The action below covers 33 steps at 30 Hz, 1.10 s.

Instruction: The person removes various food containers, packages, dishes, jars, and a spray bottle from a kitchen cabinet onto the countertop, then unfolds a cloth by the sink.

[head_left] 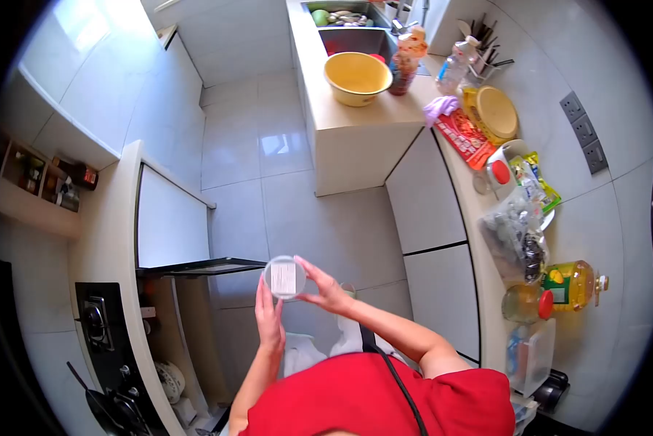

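A round, clear plastic container (285, 277) bearing one square, printed white label (284, 279) is held above the tiled floor (232, 196), off the bench (492, 327). Two hands hold it: the left hand (270, 317), fingers extended, supports its lower-left rim; the right hand (326, 293), partly open, curves round the opposite side. One dark-edged panel (203, 267) juts from the left cabinet, ending just beside the container. Along the bench's wall-side edge are two red-lidded jars and one oil bottle (575, 285); one smooth yellow basin (358, 78) stands near the sink (379, 16).
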Available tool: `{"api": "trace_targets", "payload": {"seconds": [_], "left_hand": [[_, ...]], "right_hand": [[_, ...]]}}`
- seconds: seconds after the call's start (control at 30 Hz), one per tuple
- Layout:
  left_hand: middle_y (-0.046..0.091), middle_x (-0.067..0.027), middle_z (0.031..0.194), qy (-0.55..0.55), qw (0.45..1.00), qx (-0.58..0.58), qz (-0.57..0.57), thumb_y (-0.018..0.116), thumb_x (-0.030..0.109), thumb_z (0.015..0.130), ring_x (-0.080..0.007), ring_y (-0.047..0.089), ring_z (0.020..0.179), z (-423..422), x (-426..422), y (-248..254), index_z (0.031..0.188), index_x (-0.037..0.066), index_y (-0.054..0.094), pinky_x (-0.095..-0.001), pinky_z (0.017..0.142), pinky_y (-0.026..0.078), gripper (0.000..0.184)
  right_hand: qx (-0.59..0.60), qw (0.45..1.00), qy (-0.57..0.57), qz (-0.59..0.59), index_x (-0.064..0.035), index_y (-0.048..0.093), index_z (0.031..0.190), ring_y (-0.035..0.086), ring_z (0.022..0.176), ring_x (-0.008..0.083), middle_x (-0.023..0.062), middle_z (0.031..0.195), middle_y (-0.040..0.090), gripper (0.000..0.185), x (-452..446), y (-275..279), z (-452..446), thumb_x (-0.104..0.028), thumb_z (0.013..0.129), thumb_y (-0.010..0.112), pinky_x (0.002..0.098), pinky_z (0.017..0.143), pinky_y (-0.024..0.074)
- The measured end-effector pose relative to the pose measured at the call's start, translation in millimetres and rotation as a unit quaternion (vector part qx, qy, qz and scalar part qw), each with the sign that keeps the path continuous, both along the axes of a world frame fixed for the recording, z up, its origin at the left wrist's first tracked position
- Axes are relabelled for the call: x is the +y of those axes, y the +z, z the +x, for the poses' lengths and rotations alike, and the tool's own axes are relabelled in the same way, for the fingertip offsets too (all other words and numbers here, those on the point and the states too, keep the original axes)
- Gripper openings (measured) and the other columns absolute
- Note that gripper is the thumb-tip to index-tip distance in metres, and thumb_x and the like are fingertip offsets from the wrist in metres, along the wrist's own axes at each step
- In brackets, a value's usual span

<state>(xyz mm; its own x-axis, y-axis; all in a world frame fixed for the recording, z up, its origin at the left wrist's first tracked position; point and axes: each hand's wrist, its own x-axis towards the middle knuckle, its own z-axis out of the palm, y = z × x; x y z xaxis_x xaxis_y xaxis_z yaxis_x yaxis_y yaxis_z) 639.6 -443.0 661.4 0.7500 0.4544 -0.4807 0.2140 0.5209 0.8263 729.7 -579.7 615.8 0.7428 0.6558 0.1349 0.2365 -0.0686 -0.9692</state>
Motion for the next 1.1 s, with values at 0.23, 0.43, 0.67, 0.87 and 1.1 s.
{"api": "trace_targets", "payload": {"seconds": [0.23,0.43,0.67,0.87,1.1], "left_hand": [[0.037,-0.0042,0.136,-0.115,0.992,-0.054,0.003,0.045,0.039,0.094,-0.0162,0.032,0.127,157.0,-101.3,47.5,0.136,0.011,0.034,-0.0371,0.103,0.028,0.052],[0.034,-0.0048,0.138,-0.251,0.954,-0.163,0.029,0.047,0.040,0.092,-0.0155,0.030,0.129,302.2,-173.3,91.2,0.138,0.008,0.031,-0.0354,0.103,0.032,0.058],[0.036,-0.0053,0.138,-0.300,0.933,-0.193,0.047,0.044,0.047,0.092,-0.0172,0.029,0.129,474.1,-246.9,95.2,0.138,0.009,0.032,-0.0344,0.104,0.026,0.061],[0.034,-0.0120,0.141,-0.254,0.941,-0.215,0.066,0.040,0.046,0.093,-0.0205,0.030,0.130,592.5,-293.4,61.2,0.138,0.001,0.029,-0.0298,0.106,0.022,0.064],[0.033,-0.0156,0.140,-0.207,0.948,-0.197,0.139,0.037,0.046,0.094,-0.0239,0.029,0.131,682.3,-317.3,1.1,0.137,-0.001,0.028,-0.0315,0.106,0.022,0.064]], "right_hand": [[-0.048,0.992,-0.114,0.008,-0.0059,0.024,0.140,0.038,0.126,0.0238,0.0142,0.140,0.033,0.083,-122.5,63.3,124.8,-0.013,0.074,0.073,0.0355,0.099,0.0406],[-0.038,0.971,-0.230,0.050,-0.0037,0.021,0.141,0.036,0.128,0.0273,0.0172,0.141,0.032,0.088,-200.9,112.7,244.6,-0.023,0.073,0.075,0.0403,0.098,0.0397],[-0.058,0.955,-0.264,0.119,-0.0031,0.025,0.138,0.038,0.125,0.0252,0.0137,0.135,0.039,0.083,-262.7,133.1,394.3,-0.016,0.073,0.075,0.0386,0.098,0.0393],[-0.055,0.947,-0.294,0.121,-0.0038,0.025,0.138,0.038,0.125,0.0233,0.0117,0.133,0.040,0.081,-284.3,99.2,507.4,-0.009,0.074,0.073,0.0359,0.099,0.0391],[0.039,0.939,-0.313,0.138,-0.0022,0.015,0.141,0.029,0.131,0.0240,0.0143,0.141,0.030,0.089,-289.2,65.1,587.3,-0.003,0.073,0.073,0.0384,0.105,0.0301]]}}
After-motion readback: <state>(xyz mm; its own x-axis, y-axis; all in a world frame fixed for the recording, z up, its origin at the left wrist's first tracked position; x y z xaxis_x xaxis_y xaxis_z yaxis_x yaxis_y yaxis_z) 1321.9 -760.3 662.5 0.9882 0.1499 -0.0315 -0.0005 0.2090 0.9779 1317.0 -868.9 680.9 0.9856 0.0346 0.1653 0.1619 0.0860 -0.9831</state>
